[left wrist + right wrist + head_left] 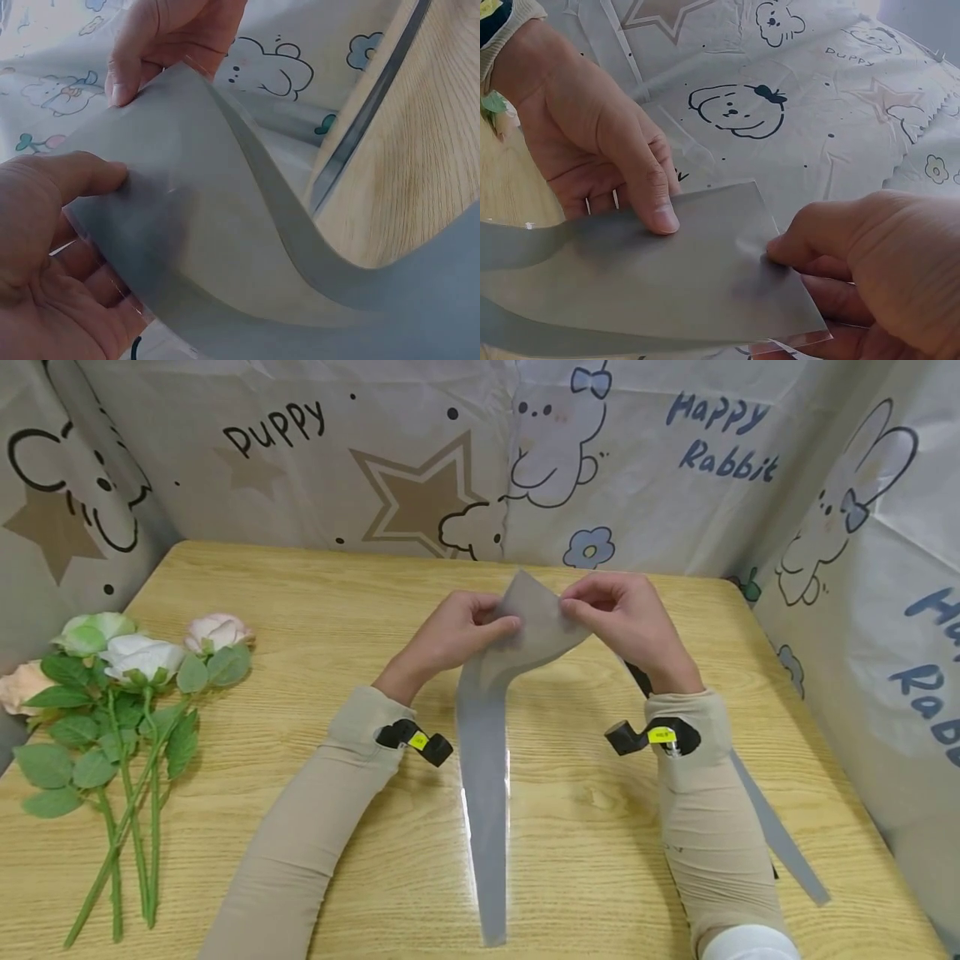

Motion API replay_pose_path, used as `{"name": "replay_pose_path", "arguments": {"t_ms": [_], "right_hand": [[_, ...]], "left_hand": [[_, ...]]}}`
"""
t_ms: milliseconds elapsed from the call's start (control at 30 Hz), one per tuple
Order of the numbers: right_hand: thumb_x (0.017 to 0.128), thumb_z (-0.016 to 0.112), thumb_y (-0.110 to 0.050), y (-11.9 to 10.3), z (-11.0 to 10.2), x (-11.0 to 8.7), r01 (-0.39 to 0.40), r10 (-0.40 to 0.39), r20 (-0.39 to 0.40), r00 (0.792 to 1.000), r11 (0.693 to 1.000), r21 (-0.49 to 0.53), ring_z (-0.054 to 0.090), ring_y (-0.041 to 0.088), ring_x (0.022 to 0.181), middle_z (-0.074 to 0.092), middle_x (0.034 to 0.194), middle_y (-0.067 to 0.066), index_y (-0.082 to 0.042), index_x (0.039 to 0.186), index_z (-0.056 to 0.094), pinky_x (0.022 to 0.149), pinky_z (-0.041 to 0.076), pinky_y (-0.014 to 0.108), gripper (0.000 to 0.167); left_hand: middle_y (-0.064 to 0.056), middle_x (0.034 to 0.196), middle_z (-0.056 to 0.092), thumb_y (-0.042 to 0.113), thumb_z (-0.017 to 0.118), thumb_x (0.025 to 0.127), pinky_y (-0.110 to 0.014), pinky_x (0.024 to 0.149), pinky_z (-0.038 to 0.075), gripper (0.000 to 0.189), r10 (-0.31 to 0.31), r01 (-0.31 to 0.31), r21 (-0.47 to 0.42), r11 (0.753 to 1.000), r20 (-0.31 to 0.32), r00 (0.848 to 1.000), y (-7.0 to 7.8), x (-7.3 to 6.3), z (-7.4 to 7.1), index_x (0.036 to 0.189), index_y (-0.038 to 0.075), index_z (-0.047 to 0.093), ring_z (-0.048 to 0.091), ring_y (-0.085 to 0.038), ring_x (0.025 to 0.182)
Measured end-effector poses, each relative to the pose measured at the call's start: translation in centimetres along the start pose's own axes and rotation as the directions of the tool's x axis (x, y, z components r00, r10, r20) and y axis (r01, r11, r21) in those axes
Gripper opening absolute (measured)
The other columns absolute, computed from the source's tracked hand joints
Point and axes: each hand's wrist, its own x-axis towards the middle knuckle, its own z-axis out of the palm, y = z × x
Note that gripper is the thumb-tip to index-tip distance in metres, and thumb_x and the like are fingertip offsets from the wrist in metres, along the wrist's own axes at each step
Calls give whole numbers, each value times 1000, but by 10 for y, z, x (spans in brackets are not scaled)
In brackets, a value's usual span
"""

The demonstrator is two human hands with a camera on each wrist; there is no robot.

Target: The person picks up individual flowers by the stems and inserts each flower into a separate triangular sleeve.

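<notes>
Both hands hold a long, grey, tapered plastic flower sleeve (483, 760) by its wide end, up above the table. My left hand (457, 631) pinches one edge, thumb on the face and fingers behind. The opposite edge is pinched by my right hand (622, 618) between thumb and fingers. The sleeve's narrow end hangs toward the table's near side. In the left wrist view its layers (277, 202) bow apart lower down. The right wrist view shows the wide end (682, 270) fairly flat between the left hand (607, 142) and right hand (885, 262).
Several artificial roses (142, 660) with green stems lie at the table's left. A second grey strip (780, 835) lies on the right, partly hidden under the right forearm. A printed cloth (315, 485) walls the wooden table (337, 602) at the back and sides.
</notes>
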Motion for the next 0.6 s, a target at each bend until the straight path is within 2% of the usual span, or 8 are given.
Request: {"name": "replay_pose_path", "arguments": {"t_ms": [67, 167, 333, 400, 533, 600], "right_hand": [[100, 70, -24, -2, 1, 0, 4, -4, -3, 1000, 1000, -8, 67, 18, 92, 73, 115, 11, -8, 111, 77, 81, 55, 18, 21], [99, 72, -24, -4, 3, 0, 19, -20, -13, 1000, 999, -31, 67, 19, 90, 74, 111, 11, -8, 109, 77, 79, 56, 18, 20], [97, 74, -29, -7, 7, -1, 18, -21, -28, 999, 995, -103, 69, 17, 87, 77, 103, 7, -14, 104, 78, 75, 56, 22, 17], [97, 74, -31, -8, 8, -2, 12, -16, -31, 999, 992, -124, 69, 16, 87, 77, 101, 6, -16, 103, 79, 74, 55, 23, 17], [96, 75, -30, -8, 10, -1, 5, -9, -30, 1000, 993, -121, 69, 16, 86, 77, 99, 5, -17, 102, 79, 73, 54, 24, 15], [96, 75, -27, -8, 12, 0, 12, -15, -25, 1000, 994, -110, 68, 17, 86, 77, 98, 7, -14, 102, 78, 73, 54, 23, 14]], "left_hand": [[-9, 98, 71, 31, 67, 102, -27, 74, 50, 26, 5, -5, 10, 1000, -11, 1000, 0, -1, 0, 110, 7, 73, 58, -16, 83], [-9, 106, 73, 31, 67, 102, -30, 78, 53, 28, 3, -3, 18, 1000, -41, 999, 0, -2, 0, 116, 8, 73, 61, -18, 87], [-8, 124, 73, 32, 66, 102, -38, 95, 59, 32, -14, 14, -1, 1000, -144, 990, 1, -2, 2, 126, 11, 70, 70, -21, 110], [-8, 125, 73, 31, 66, 102, -39, 99, 59, 30, -15, 11, -16, 1000, -210, 978, 1, -2, 3, 125, 12, 70, 71, -21, 114], [-5, 112, 72, 31, 67, 100, -33, 92, 57, 23, -9, 0, -26, 1000, -359, 933, 2, -2, 4, 115, 13, 71, 69, -18, 101], [-2, 103, 69, 33, 68, 100, -29, 85, 54, 22, -8, -3, -27, 1000, -409, 913, 4, -1, 5, 112, 15, 70, 65, -16, 93]]}}
